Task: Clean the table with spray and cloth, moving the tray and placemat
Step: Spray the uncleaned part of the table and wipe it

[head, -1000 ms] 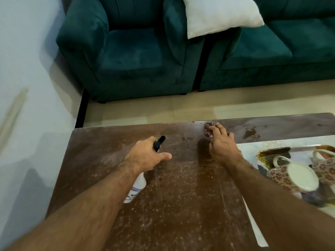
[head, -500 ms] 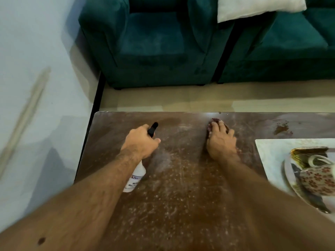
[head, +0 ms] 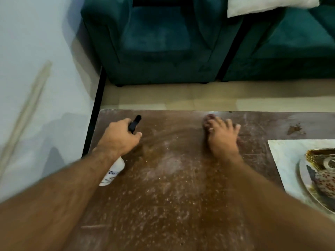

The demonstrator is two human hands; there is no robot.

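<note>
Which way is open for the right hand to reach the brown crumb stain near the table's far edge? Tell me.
Probably straight to its right: the right hand, pressing the cloth, has only bare wooden table before the stain.

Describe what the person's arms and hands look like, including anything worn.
Both forearms are bare and hairy, with no sleeves, watch or gloves visible. The left hand shows no ring. The right hand is motion-blurred, so whether it wears a ring cannot be told.
</note>
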